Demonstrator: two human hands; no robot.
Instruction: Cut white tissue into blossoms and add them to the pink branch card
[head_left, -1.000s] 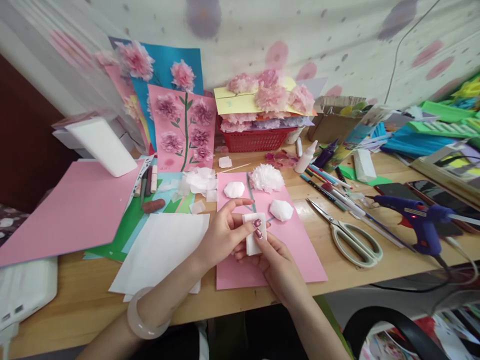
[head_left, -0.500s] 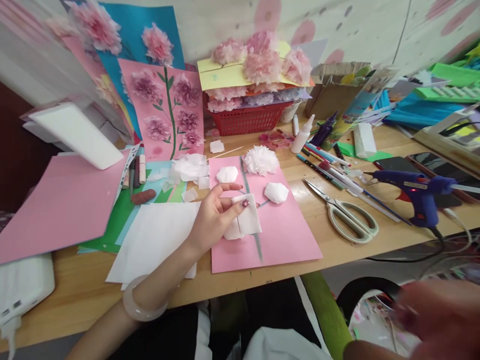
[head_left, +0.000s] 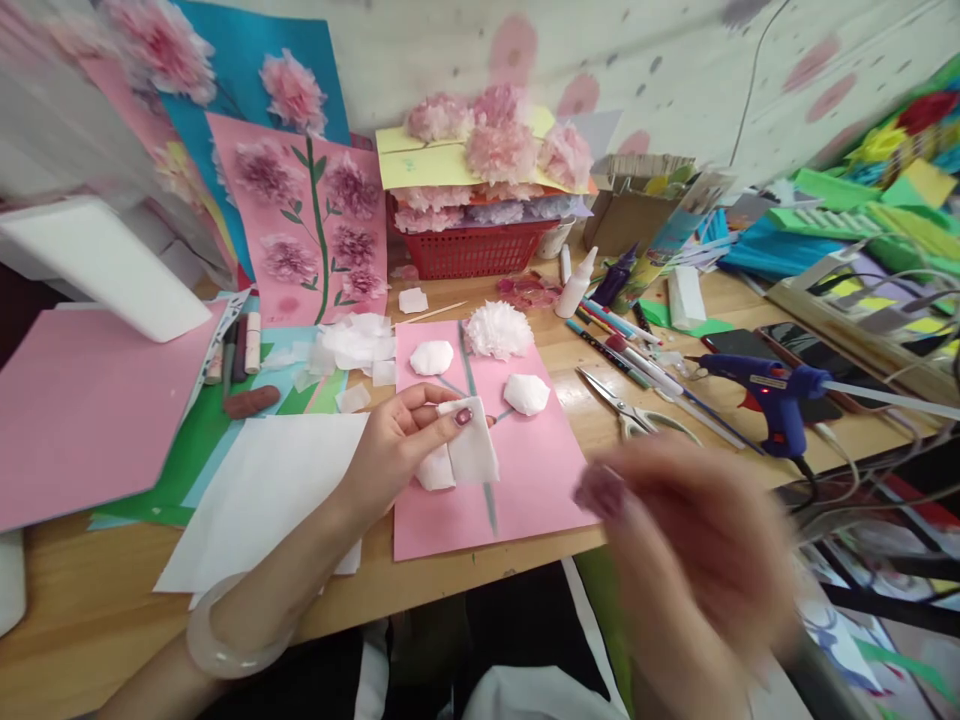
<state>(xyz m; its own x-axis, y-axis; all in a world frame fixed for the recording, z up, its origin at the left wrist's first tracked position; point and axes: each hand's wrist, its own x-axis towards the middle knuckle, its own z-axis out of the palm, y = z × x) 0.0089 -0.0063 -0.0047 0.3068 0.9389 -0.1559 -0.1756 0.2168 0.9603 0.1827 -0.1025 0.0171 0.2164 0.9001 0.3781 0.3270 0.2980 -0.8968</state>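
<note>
Paper [head_left: 474, 455], white, folded, pinched in left hand [head_left: 401, 437], right hand [head_left: 694, 545] apart, blurred, grip unclear

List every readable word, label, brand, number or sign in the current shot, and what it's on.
None readable.
Glue gun: pale label, too small to read.
Pink flower picture: tiny red marks, lower left, too small to read.
Yellow sheet: small green mark, can't tell if it's writing.

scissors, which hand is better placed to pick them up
Probably the right hand: though blurred, it looks nearer the scissors, partly covering them in this view, while the left hand pinches folded white paper.
</note>
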